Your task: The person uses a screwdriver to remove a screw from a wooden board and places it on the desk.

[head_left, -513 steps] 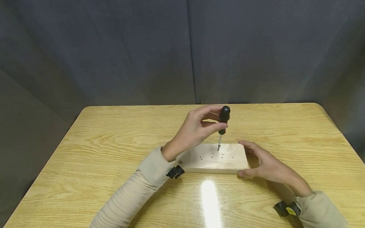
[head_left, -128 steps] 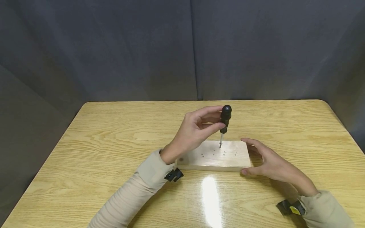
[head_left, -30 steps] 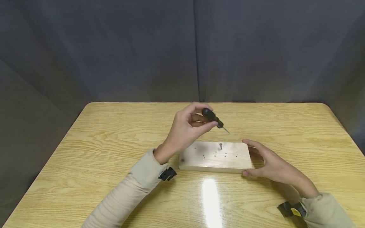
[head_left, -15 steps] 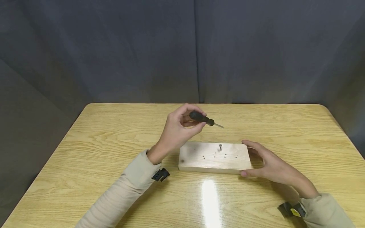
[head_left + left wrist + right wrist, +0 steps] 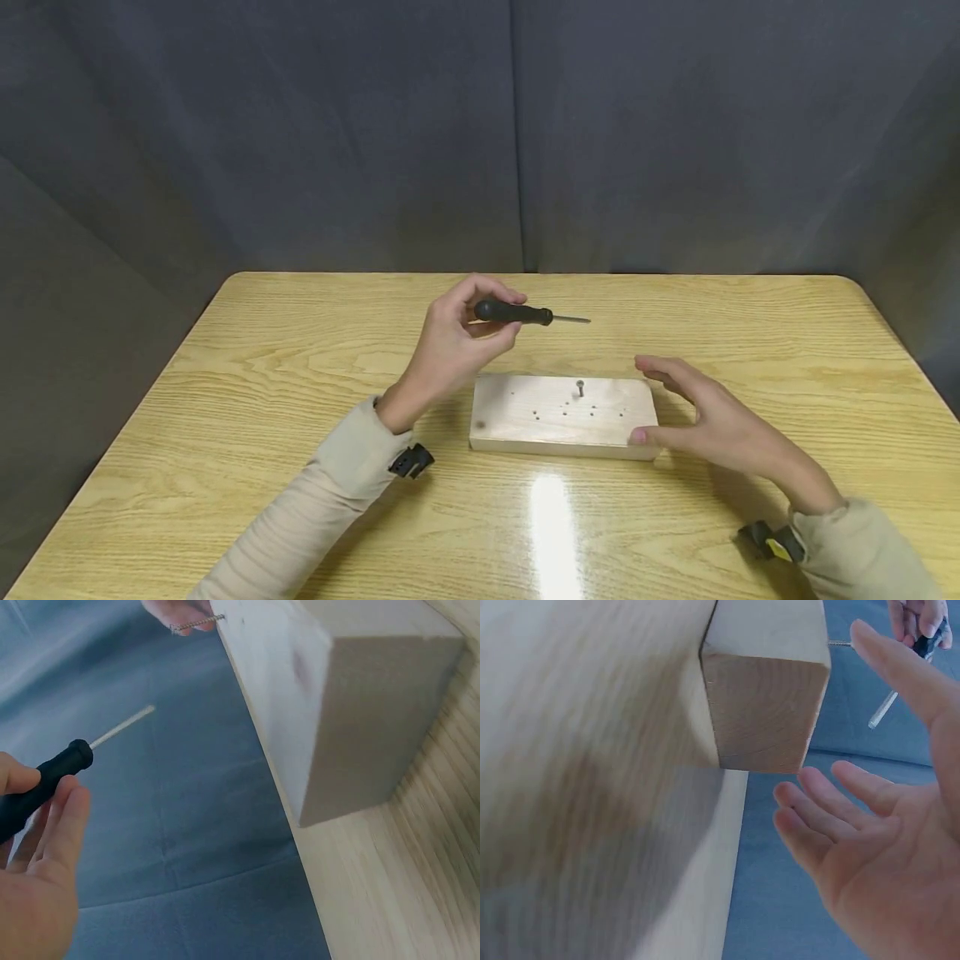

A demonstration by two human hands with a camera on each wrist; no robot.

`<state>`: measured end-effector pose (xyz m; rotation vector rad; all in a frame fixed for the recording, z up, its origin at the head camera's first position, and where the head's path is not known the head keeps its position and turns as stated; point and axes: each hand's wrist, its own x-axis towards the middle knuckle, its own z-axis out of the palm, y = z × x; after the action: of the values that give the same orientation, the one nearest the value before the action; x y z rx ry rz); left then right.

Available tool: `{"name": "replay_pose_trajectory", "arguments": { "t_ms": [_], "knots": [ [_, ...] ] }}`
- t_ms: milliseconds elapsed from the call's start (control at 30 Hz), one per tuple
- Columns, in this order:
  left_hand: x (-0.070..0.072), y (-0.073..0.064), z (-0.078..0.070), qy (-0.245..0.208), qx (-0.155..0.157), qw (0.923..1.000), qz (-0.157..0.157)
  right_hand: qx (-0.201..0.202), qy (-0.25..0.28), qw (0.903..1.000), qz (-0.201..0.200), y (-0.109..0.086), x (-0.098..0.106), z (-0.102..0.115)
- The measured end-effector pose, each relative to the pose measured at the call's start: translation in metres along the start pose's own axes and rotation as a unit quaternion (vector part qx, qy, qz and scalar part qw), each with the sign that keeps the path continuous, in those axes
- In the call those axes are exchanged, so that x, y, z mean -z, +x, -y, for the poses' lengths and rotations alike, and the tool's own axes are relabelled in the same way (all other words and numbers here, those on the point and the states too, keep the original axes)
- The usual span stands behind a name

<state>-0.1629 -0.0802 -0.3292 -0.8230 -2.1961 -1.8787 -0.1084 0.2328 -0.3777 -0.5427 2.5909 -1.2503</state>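
My left hand pinches the black handle of a screwdriver between thumb and fingers. The screwdriver lies nearly level in the air, its metal shaft pointing right, above the far side of a wooden block. The block lies flat on the table and has several small holes in its top. A screw stands upright in the block near its far edge, most of its threaded shank exposed. My right hand is spread at the block's right end, fingers apart and holding nothing; in the right wrist view its fingers are off the wood.
The wood-grain table extends around the block on all sides. A dark grey curtain hangs behind the table's far edge. A bright light reflection lies on the tabletop in front of the block.
The screwdriver has come off the screw, moved left with my left hand and tipped from upright to level. My right hand has loosened from the block's right end and lifted slightly.
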Motion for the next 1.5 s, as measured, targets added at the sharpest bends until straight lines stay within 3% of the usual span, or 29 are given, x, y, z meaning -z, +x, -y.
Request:
{"name": "replay_pose_trajectory", "arguments": {
  "t_ms": [467,1233,1500],
  "knots": [
    [0.01,-0.004,0.01,0.024,0.011,0.9995,-0.018,0.031,-0.038,0.998,-0.041,0.01,0.002,0.01],
    [0.023,-0.009,0.02,0.025,0.027,0.9988,-0.033,0.053,-0.039,0.9974,-0.029,0.036,-0.021,0.028],
    [0.028,-0.012,0.026,0.053,0.031,0.9972,-0.044,0.079,-0.048,0.9948,-0.044,0.042,-0.029,0.032]
  ]
}}
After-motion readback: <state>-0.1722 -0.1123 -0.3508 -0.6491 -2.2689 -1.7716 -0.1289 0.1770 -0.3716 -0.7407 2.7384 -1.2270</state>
